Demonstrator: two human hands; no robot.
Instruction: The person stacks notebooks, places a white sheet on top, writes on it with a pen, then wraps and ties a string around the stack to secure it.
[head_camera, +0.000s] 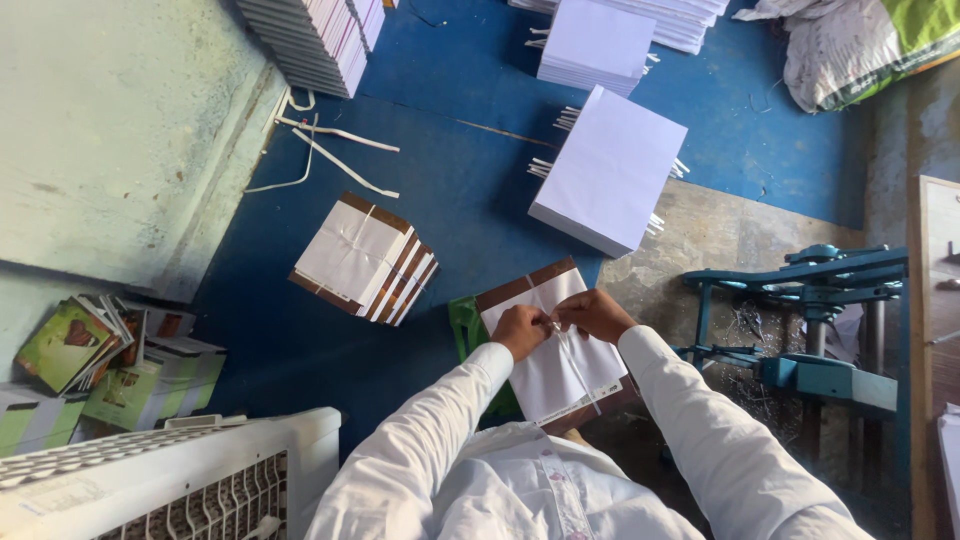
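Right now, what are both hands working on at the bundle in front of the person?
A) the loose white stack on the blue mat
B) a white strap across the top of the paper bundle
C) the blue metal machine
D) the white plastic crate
B: the left hand and right hand meet over the white strap that crosses the paper bundle, pinching it at the middle.

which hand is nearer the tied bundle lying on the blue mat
Left. The left hand is on the side toward the tied bundle; the right hand sits farther away.

Bindery workshop — paper stacks (608, 170), blue machine (815, 320)
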